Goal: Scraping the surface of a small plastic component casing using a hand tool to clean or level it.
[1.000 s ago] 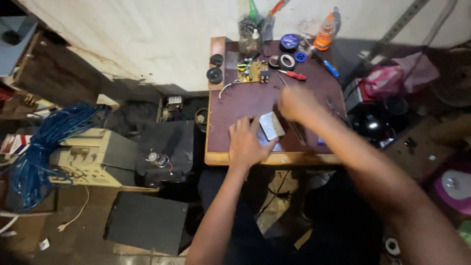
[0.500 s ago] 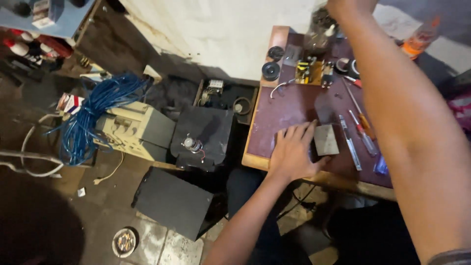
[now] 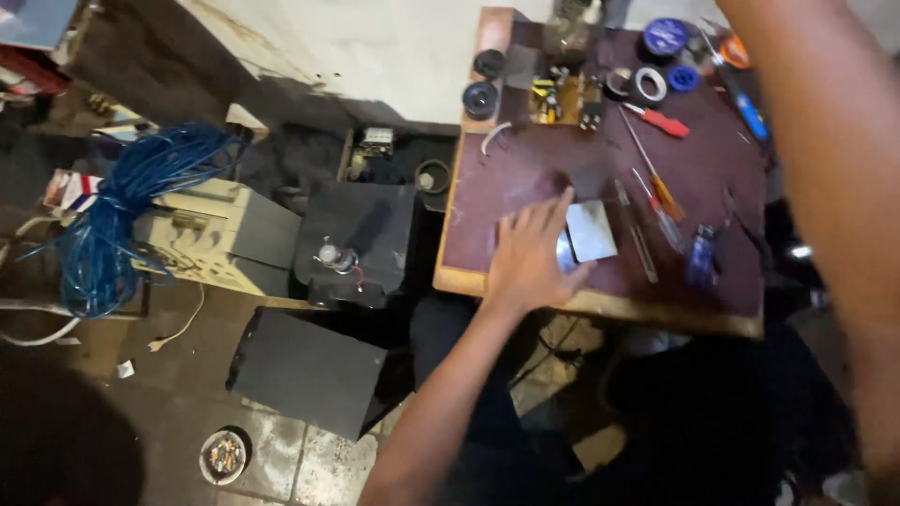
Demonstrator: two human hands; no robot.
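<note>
Head view shows your left hand (image 3: pixel 531 258) spread flat on the workbench (image 3: pixel 525 178), fingers touching the left edge of a small grey metal plate (image 3: pixel 591 230), pinning rather than gripping it. Your right arm crosses overhead; its hand is out of frame, so I cannot tell what it holds. Just right of the plate lie loose screwdrivers (image 3: pixel 656 192); a sideways push could knock them off. The plate looks thin, possibly sharp-edged.
</note>
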